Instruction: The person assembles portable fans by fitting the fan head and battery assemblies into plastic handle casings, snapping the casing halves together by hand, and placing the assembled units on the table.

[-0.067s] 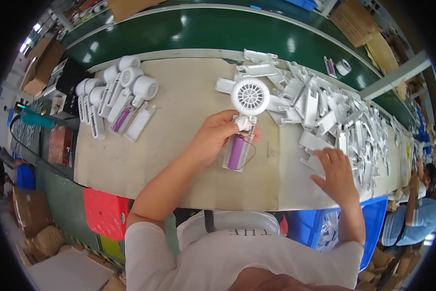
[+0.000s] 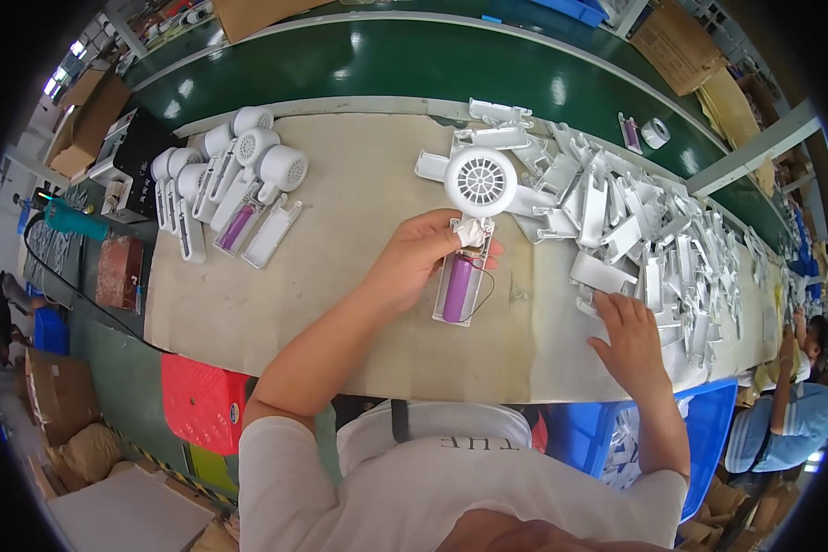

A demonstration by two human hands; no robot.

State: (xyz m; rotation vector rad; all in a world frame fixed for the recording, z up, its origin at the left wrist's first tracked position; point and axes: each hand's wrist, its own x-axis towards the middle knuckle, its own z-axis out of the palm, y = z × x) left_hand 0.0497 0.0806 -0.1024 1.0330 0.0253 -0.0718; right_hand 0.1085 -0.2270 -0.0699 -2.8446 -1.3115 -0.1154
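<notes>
My left hand (image 2: 423, 258) is closed around the neck of a white handheld fan (image 2: 481, 181) with a round grille. The fan's handle is uncovered, showing a purple battery cell (image 2: 457, 293) and a thin dark wire looping out beside it. White crumpled material shows at the neck by my thumb. My right hand (image 2: 627, 345) is at the near edge of a pile of white plastic handle covers (image 2: 621, 207). Its fingers reach to a small cover (image 2: 587, 299), the thumb stands apart, and the fingertips seem to touch that piece. Whether they grip it is hidden.
Several white fans (image 2: 248, 152) lie at the table's left, one with its purple cell exposed. Beyond the table runs a green conveyor (image 2: 414, 64) with a tape roll (image 2: 654, 130). A blue bin (image 2: 575, 428) and red stool (image 2: 202, 402) stand below the near edge.
My right hand has moved slightly down and left, its fingers coming to the small cover at the pile's edge. My left hand still holds the fan in nearly the same place.
</notes>
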